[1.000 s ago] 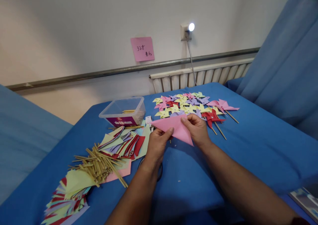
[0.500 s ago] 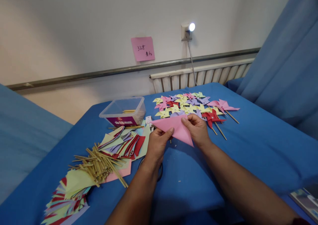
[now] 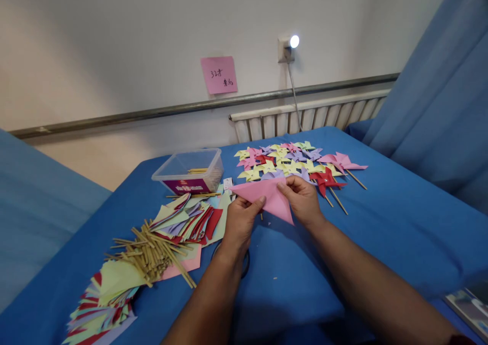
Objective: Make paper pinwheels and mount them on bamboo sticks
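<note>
Pink paper: a folded pink triangle held just above the blue tabletop, near its middle, in front of the person.
Left hand: left hand grips the triangle's lower left edge, thumb on top, fingers curled under.
Right hand: right hand pinches the triangle's right side near the top edge, thumb and fingertips closed on the paper.
Pinwheels: a cluster of finished paper pinwheels in yellow, pink, purple and red lies just behind the hands; some show wooden sticks.
Cut sheets: a fan of coloured paper pieces lies left of the left hand, touching the stick pile.
Sticks: loose wooden sticks heaped further left.
Box: a clear plastic box with a few sticks inside stands behind the cut sheets.
Near edge: another stack of coloured paper at the table's lower left.
</note>
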A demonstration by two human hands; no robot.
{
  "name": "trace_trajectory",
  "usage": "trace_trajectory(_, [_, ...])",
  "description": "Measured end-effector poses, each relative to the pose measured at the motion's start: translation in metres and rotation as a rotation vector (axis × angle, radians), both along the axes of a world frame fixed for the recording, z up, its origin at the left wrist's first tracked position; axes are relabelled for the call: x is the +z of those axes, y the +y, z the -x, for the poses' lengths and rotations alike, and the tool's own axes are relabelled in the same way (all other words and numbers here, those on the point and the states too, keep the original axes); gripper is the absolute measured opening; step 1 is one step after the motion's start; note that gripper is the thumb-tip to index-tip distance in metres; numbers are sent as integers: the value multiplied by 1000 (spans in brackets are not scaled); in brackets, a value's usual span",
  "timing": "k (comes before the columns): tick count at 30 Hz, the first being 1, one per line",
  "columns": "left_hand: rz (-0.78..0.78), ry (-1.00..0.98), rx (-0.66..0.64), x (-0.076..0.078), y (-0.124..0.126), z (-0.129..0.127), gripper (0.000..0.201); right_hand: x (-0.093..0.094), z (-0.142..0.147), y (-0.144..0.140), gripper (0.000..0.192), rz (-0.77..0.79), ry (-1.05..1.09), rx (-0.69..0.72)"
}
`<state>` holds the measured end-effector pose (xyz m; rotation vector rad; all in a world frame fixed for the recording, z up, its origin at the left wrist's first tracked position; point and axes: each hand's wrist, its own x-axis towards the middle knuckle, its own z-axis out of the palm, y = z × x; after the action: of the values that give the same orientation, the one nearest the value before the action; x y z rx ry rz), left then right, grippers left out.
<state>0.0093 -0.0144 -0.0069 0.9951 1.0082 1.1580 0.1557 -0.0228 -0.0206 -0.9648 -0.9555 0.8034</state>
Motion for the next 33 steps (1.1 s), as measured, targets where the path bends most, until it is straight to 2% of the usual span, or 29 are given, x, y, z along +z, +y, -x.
trace_trajectory(10, [-25,-27,-7,-2,0,0,44,-1,0,1,20,-3,-30,-58])
trace_trajectory(33, [-29,-49,17,-4,2,0,44,-6,1,3,27,50,-21,27])
